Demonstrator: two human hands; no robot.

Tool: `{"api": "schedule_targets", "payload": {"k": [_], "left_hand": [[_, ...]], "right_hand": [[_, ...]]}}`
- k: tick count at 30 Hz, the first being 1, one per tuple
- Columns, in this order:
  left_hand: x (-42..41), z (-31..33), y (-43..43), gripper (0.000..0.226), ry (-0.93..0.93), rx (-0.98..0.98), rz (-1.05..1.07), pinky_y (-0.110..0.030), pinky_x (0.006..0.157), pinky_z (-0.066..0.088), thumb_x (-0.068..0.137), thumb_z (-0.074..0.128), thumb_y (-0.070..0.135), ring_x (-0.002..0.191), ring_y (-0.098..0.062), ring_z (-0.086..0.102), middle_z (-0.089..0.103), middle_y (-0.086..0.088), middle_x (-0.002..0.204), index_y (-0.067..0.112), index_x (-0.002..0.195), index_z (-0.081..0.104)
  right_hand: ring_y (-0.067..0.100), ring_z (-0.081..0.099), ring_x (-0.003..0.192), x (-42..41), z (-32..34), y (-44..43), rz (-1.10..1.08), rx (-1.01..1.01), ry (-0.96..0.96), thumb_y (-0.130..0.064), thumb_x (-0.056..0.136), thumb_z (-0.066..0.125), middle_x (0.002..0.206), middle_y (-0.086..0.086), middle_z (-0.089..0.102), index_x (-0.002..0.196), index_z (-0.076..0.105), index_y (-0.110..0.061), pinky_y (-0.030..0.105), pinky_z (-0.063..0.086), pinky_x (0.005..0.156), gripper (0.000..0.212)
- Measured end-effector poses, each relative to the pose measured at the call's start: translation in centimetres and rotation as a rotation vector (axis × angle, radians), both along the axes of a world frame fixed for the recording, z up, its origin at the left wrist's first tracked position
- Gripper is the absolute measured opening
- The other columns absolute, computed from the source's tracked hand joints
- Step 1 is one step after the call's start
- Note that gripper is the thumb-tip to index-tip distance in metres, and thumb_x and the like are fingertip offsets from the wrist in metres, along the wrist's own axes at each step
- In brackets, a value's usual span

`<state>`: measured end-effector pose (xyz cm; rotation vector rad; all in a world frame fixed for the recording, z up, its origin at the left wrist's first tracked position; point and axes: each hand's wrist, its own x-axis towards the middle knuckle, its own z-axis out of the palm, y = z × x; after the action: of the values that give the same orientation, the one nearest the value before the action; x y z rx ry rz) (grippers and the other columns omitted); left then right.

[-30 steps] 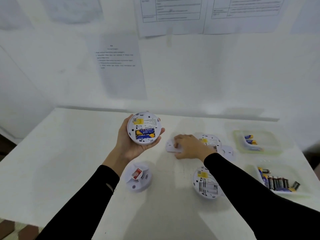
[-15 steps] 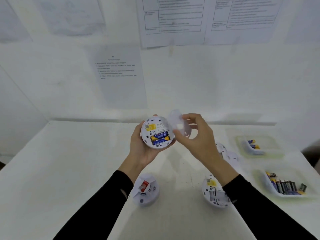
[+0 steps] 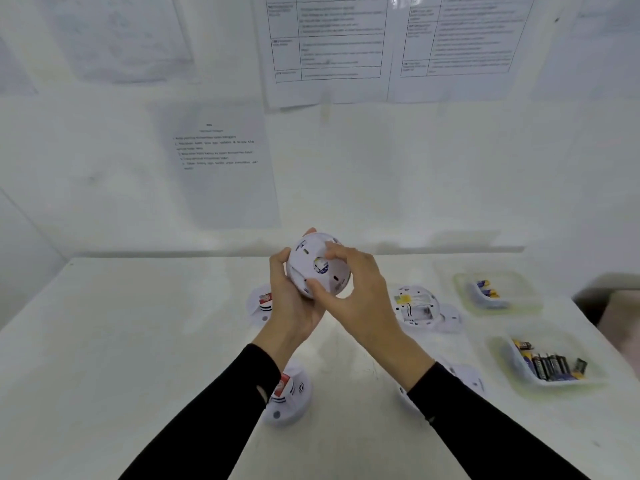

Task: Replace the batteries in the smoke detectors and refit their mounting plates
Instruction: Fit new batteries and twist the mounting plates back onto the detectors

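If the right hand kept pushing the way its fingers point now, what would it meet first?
The right hand is already against the mounting plate on the held smoke detector. Pushing on would press that plate into the detector, backed by the left hand. Depth beyond is unclear.

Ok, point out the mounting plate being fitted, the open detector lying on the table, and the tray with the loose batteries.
mounting plate (image 3: pixel 320 268): head view, round hole at its centre.
open detector (image 3: pixel 415 304): head view, its empty battery bay.
battery tray (image 3: pixel 519 367): head view, its white left wall.
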<state>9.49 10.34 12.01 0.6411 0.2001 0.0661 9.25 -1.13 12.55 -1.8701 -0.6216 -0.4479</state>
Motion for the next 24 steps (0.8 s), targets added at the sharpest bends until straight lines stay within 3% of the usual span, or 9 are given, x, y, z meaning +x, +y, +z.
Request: {"api": "schedule_targets", "payload": {"k": [6,13,24], "left_hand": [[0.3,-0.1,-0.2,0.049,0.004,0.045,0.029,-0.047,0.108,0.044,0.094,0.046,0.059,0.114,-0.03,0.064,0.067,-0.012,0.126,0.03,0.131,0.064],[0.6,-0.2,0.4,0.05,-0.045,0.041,0.01,-0.043,0.105,0.046,0.099,0.042,0.052,0.117,-0.029,0.061,0.062,-0.012,0.133,0.028,0.142,0.053],[1.0,-0.5,0.6,0.042,-0.084,0.011,-0.018,-0.047,0.111,0.041,0.101,0.042,0.046,0.119,-0.03,0.059,0.062,-0.012,0.133,0.027,0.134,0.059]], "right_hand": [[0.005,0.051,0.11,0.0,0.0,0.3,0.012,-0.018,0.013,-0.026,0.075,0.081,0.117,-0.016,0.061,0.113,0.06,-0.025,0.006,0.038,0.086,0.043],[0.004,0.052,0.114,1.0,0.4,-0.7,0.06,-0.007,0.053,-0.028,0.078,0.08,0.121,-0.017,0.058,0.122,0.053,-0.026,0.006,0.038,0.089,0.052],[0.008,0.05,0.121,1.9,0.8,-1.3,0.159,-0.069,0.042,-0.027,0.079,0.079,0.129,-0.014,0.055,0.131,0.049,-0.024,0.024,0.046,0.095,0.06]]}}
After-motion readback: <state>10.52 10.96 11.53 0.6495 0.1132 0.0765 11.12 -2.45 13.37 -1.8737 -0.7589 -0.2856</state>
